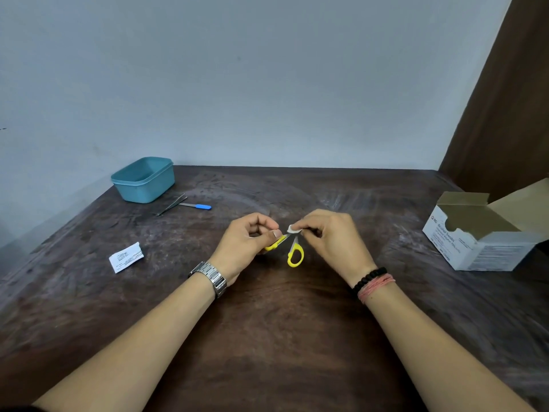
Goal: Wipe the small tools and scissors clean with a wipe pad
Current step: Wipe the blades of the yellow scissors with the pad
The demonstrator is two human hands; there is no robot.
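Note:
Small scissors with yellow handles [295, 255] are held above the middle of the dark wooden table [267, 322], spread apart. My left hand [246, 248] grips one yellow handle between thumb and fingers. My right hand [332, 239] pinches a small white wipe pad [294, 229] around the blades, which the pad and fingers mostly hide. The other handle loop hangs free below. Metal tweezers [171, 205] and a tool with a blue handle [197, 206] lie at the back left.
A teal plastic tub [144, 179] stands at the back left by the wall. A torn white wipe wrapper [126, 257] lies left of my hands. An open white box of swabs [481, 236] stands at the right edge.

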